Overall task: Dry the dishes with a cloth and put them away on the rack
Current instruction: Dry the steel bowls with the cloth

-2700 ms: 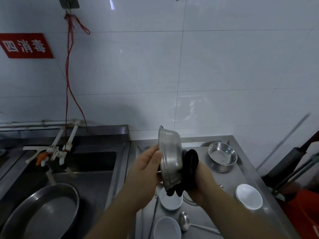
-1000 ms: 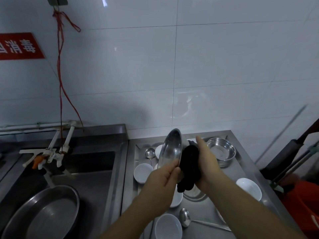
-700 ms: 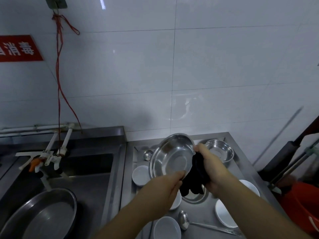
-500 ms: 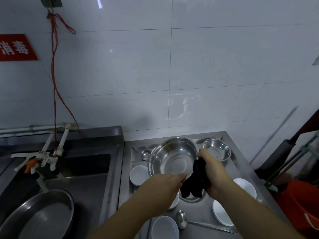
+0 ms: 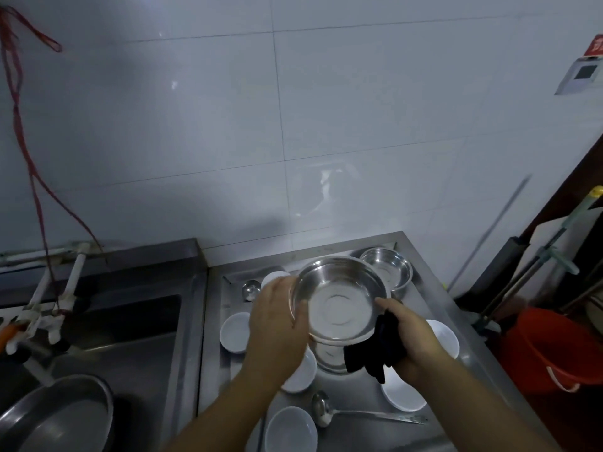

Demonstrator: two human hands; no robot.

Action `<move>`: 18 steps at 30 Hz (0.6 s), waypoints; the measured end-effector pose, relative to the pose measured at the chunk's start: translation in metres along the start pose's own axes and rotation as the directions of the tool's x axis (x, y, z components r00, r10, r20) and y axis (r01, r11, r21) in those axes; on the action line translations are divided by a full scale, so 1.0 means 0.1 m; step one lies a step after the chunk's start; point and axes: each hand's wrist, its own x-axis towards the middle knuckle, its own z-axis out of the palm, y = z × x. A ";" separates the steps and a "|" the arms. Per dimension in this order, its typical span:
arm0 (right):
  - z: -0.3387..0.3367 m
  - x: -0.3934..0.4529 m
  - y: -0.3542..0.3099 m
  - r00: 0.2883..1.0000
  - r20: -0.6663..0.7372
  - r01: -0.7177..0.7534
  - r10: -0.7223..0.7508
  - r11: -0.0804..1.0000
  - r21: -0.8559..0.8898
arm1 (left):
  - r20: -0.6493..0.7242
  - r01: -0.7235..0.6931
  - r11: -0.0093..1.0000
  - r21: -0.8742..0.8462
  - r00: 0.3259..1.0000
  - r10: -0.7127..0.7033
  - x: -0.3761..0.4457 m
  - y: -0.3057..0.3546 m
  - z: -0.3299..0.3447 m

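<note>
We had the steel bowl (image 5: 339, 305) up off the counter (image 5: 434, 429), held over its middle with the open side turned toward us; our left hand (image 5: 277, 327) gripped the bowl's left rim, fingers curled over the edge and the thumb side lying along the outside; our right hand (image 5: 411, 340) sat at the bowl's lower right rim, fingers clenched round the black cloth (image 5: 375, 350), which hung bunched below the bowl; one fingertip of that hand touched the rim.

Below the held bowl another steel bowl (image 5: 329, 355) sat on the counter, mostly hidden; a smaller steel bowl (image 5: 388, 270) stood at the counter's far right corner, just beyond the one in our hands; white bowls were spread about the counter: one (image 5: 236, 331) toward the left edge, one (image 5: 300, 373) partly under our left wrist, one (image 5: 290, 430) at the near edge, one (image 5: 445, 337) by the right edge behind our right hand; a white plate (image 5: 403, 394) lay under our right forearm; a steel ladle (image 5: 355, 415) lay along the near edge, handle pointing right; a second ladle's bowl (image 5: 251, 290) showed near the far left corner.

To the left lay the sink (image 5: 130, 324), with a big steel basin (image 5: 55, 415) at its near corner and white taps (image 5: 49, 308) over its far edge; a red bucket (image 5: 554, 347) stood past the counter's right edge.
</note>
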 end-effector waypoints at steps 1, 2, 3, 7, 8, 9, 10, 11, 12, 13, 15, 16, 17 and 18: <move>-0.09 0.05 -0.01 1.000 -0.007 -0.008 0.008 1.000 0.001 | 0.025 0.126 0.988 -0.095 0.992 -0.124 0.07 -0.04 0.06; -0.18 0.12 -0.02 1.000 -0.009 -0.015 0.015 1.000 -0.008 | 0.089 0.216 0.964 -0.154 0.975 -0.205 0.13 -0.06 0.13; -0.26 0.18 -0.03 1.000 -0.011 -0.017 0.017 1.000 -0.022 | 0.156 0.271 0.944 -0.187 0.957 -0.244 0.17 -0.08 0.21; -0.60 0.46 -0.07 0.997 -0.081 0.008 -0.017 0.994 -0.113 | 0.318 0.516 0.742 -0.429 0.855 -0.411 0.33 -0.10 0.56; -0.68 0.54 -0.09 0.995 -0.101 0.003 -0.016 0.992 -0.129 | 0.364 0.577 0.673 -0.462 0.816 -0.450 0.38 -0.10 0.66; -0.76 0.61 -0.12 0.993 -0.116 -0.010 -0.007 0.990 -0.140 | 0.403 0.623 0.624 -0.471 0.781 -0.476 0.43 -0.09 0.78; -0.85 0.70 -0.14 0.992 -0.126 -0.030 0.012 0.989 -0.144 | 0.432 0.657 0.591 -0.468 0.754 -0.495 0.49 -0.08 0.90; -0.94 0.79 -0.17 0.990 -0.133 -0.057 0.038 0.988 -0.144 | 0.447 0.678 0.566 -0.470 0.735 -0.510 0.55 -0.06 1.03; -1.03 0.89 -0.21 0.989 -0.135 -0.085 0.066 0.986 -0.141 | 0.451 0.692 0.542 -0.477 0.722 -0.524 0.62 -0.04 1.15; -1.11 0.99 -0.26 0.987 -0.133 -0.105 0.087 0.985 -0.136 | 0.448 0.698 0.522 -0.490 0.716 -0.536 0.69 -0.01 1.28; -1.27 1.21 -0.39 0.985 -0.150 -0.107 0.089 0.988 -0.115 | 0.442 0.708 0.496 -0.503 0.704 -0.557 0.84 0.05 1.53; -1.35 1.33 -0.46 0.982 -0.171 -0.099 0.081 0.990 -0.098 | 0.443 0.716 0.485 -0.503 0.695 -0.567 0.93 0.08 1.65; -1.43 1.46 -0.53 0.978 -0.192 -0.097 0.079 0.992 -0.084 | 0.446 0.725 0.469 -0.504 0.684 -0.578 1.03 0.11 1.78; -1.50 1.58 -0.58 0.974 -0.211 -0.102 0.082 0.991 -0.086 | 0.447 0.735 0.455 -0.502 0.672 -0.591 1.12 0.13 1.89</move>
